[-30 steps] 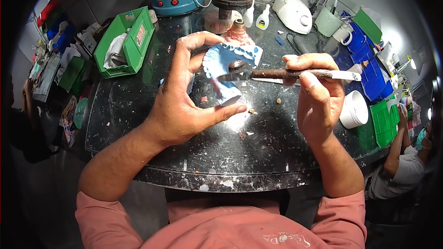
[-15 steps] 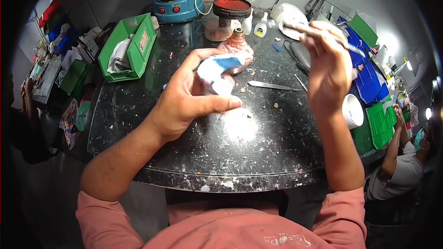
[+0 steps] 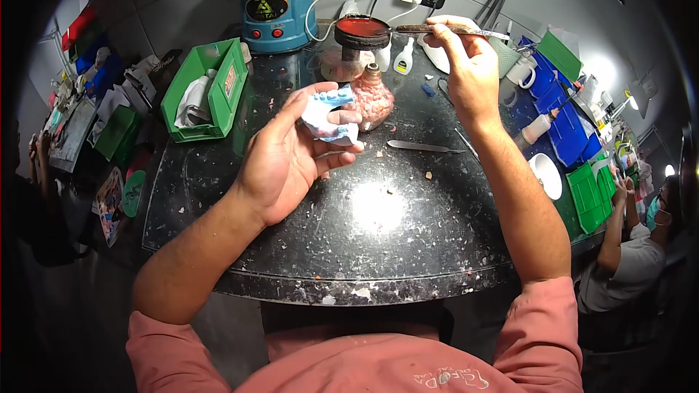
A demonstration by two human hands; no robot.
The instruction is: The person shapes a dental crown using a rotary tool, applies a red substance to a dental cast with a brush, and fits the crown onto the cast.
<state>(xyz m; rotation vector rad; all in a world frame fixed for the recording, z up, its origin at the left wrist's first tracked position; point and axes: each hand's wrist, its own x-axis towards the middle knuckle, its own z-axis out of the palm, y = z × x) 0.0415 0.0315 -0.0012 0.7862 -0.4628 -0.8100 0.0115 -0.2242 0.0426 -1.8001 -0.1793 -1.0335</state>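
My left hand [image 3: 273,164] is closed around a blue-and-white dental model [image 3: 317,116], its row of teeth turned up and away from me. In my right hand [image 3: 472,76] is a slim wax spatula [image 3: 422,28], gripped near the middle of its handle. Its tip overlaps the round dark dish [image 3: 360,43] of red wax, which stands raised at the back of the bench. Just beyond the model sits a wax-crusted spirit burner [image 3: 375,105]. A flat metal blade [image 3: 424,147] lies on the black bench between my forearms.
On the left stands a green bin [image 3: 210,127] holding white material, beside a blue machine [image 3: 277,28]. Small white bottles [image 3: 404,58] are near the dish. To the right are a white cup [image 3: 546,177], blue trays [image 3: 571,131] and another person [image 3: 626,262].
My right hand has moved left and forward, bringing the spatula tip to the wax dish. My left hand has turned, so the model's teeth now show.
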